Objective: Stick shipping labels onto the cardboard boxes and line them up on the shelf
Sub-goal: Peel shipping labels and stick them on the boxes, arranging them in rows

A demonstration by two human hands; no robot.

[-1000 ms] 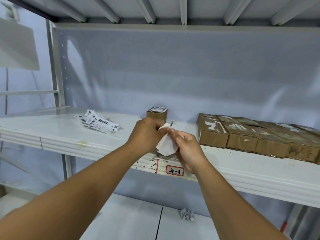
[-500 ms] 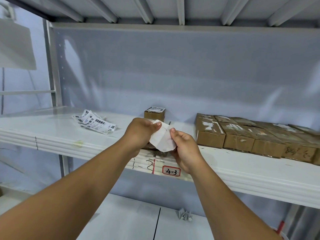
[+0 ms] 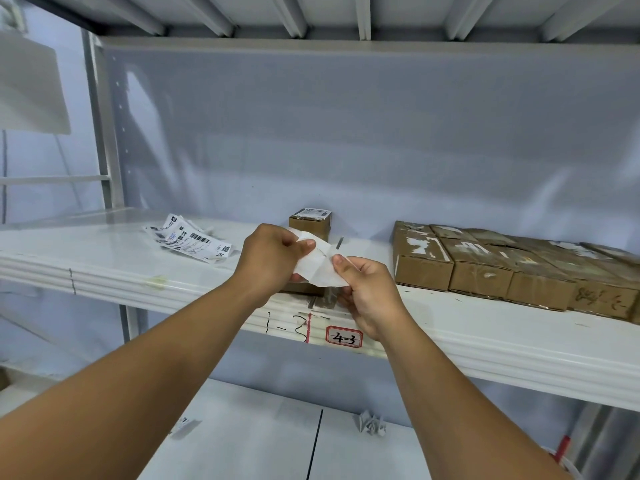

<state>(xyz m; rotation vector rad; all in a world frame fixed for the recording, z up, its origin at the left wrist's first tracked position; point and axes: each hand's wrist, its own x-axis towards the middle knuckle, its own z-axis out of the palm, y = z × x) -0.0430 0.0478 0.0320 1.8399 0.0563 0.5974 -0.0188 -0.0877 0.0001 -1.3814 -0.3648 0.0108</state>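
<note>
Since the earlier frame, the white label sheet (image 3: 318, 268) is lying more spread out between the two hands instead of hanging bunched below them, and the right hand is sitting slightly lower and further right of the left. The left hand (image 3: 273, 259) is pinching the upper left edge of the label sheet between thumb and curled fingers. The right hand (image 3: 369, 294) is pinching the lower right edge, thumb on top. Both hands are working over the near edge of the shelf (image 3: 485, 344), in the middle of the scene. A brown box (image 3: 303, 289) is resting on the shelf directly below the hands and is showing only in part. A small labelled box (image 3: 309, 223) is standing further back, just beyond the left hand. Loose printed labels (image 3: 190, 242) are lying on the shelf to the left, well apart from the hands. A row of cardboard boxes (image 3: 485, 268) is sitting side by side on the right, with torn white patches on their tops. A tag (image 3: 344, 337) reading "4-3" is sticking to the front lip below the right hand. Crumpled paper (image 3: 372, 424) is lying on the lower board (image 3: 242, 445).
</note>
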